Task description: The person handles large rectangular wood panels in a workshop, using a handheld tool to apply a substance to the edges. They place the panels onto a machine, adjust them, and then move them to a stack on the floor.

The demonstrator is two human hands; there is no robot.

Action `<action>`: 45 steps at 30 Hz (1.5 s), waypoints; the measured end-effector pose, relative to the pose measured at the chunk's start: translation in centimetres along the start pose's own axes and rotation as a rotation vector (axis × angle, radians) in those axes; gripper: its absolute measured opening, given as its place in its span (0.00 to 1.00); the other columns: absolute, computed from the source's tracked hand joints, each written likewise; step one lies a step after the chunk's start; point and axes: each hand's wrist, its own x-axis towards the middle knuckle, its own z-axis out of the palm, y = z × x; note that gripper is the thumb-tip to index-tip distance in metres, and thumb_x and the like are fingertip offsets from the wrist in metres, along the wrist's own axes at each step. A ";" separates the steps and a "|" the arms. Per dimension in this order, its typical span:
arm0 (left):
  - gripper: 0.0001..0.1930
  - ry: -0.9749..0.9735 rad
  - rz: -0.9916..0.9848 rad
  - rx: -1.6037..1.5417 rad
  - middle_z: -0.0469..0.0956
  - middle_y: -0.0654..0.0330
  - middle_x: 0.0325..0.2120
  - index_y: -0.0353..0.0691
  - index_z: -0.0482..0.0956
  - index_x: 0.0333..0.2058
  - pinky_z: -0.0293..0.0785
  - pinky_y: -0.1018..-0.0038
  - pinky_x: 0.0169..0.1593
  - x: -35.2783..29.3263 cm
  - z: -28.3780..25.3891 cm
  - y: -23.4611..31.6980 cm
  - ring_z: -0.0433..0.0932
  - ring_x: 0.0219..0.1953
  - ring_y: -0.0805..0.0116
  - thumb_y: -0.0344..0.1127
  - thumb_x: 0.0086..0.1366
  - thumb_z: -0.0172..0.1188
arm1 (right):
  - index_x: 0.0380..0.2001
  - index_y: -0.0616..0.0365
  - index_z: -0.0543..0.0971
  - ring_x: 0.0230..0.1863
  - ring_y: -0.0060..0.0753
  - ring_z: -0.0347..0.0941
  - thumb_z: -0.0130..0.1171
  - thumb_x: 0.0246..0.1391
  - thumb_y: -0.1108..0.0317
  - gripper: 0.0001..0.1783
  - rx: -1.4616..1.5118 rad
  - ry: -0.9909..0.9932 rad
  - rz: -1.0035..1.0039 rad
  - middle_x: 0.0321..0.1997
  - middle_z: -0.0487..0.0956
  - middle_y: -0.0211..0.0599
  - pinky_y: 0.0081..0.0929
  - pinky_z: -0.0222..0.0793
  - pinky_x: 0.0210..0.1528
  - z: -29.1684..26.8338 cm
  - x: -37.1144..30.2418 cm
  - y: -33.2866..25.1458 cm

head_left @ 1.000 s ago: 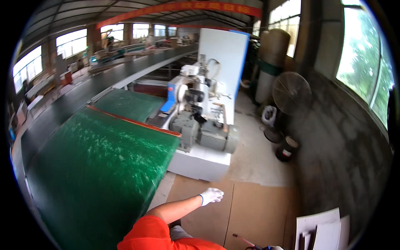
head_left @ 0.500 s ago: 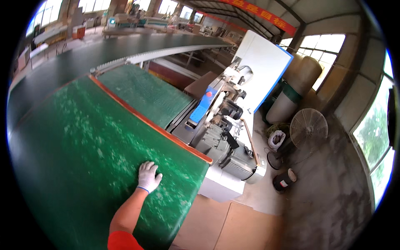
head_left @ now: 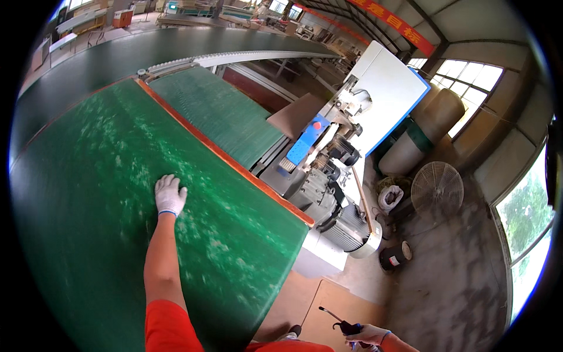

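Left hand (head_left: 169, 195) flat on green table (head_left: 82, 234), fingers loosely spread; press lightly. Right hand (head_left: 372, 335) grips air gun (head_left: 350, 328); aim nozzle (head_left: 328, 311) outward.

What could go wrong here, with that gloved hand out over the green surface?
Two possible risks:
The left hand is open on or just above the green surface; if that surface is a belt and started moving, it might drag the fingers along.
The right hand grips a black tool with a thin tube; swung left, the tube could perhaps knock the surface's edge.
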 end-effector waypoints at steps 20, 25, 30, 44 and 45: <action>0.29 -0.125 -0.235 0.376 0.73 0.47 0.65 0.36 0.77 0.58 0.57 0.49 0.73 -11.4 -7.1 6.0 0.66 0.69 0.45 0.52 0.67 0.59 | 0.34 0.55 0.85 0.24 0.21 0.73 0.65 0.62 0.48 0.20 -0.160 0.142 -0.328 0.25 0.81 0.26 0.24 0.68 0.27 -4.5 7.2 -6.0; 0.27 -0.256 -0.233 0.386 0.77 0.47 0.55 0.39 0.82 0.50 0.63 0.49 0.66 -11.8 -9.2 16.6 0.71 0.61 0.46 0.56 0.64 0.60 | 0.37 0.54 0.81 0.18 0.20 0.67 0.64 0.64 0.55 0.13 0.015 0.264 -0.858 0.22 0.75 0.24 0.25 0.63 0.20 -9.4 16.8 -5.6; 0.36 -0.126 -0.279 0.158 0.67 0.44 0.69 0.38 0.75 0.62 0.51 0.46 0.76 -11.8 -4.1 17.2 0.60 0.73 0.41 0.60 0.64 0.61 | 0.37 0.54 0.76 0.19 0.18 0.65 0.61 0.69 0.61 0.10 0.074 0.176 -0.968 0.22 0.73 0.22 0.24 0.62 0.20 -7.5 20.6 -13.8; 0.36 -0.159 -0.136 0.065 0.68 0.44 0.65 0.35 0.71 0.63 0.61 0.49 0.71 6.4 5.4 17.8 0.67 0.68 0.45 0.56 0.65 0.64 | 0.36 0.59 0.80 0.13 0.32 0.72 0.62 0.67 0.49 0.21 -0.152 0.640 -0.971 0.19 0.78 0.36 0.34 0.68 0.16 -7.9 25.7 -28.2; 0.35 -0.133 -0.121 0.113 0.70 0.45 0.63 0.36 0.73 0.61 0.62 0.49 0.70 6.5 6.3 17.1 0.68 0.66 0.46 0.56 0.64 0.64 | 0.35 0.58 0.80 0.12 0.31 0.70 0.61 0.68 0.52 0.19 -0.040 0.515 -0.788 0.18 0.77 0.35 0.33 0.67 0.15 -5.8 19.7 -30.6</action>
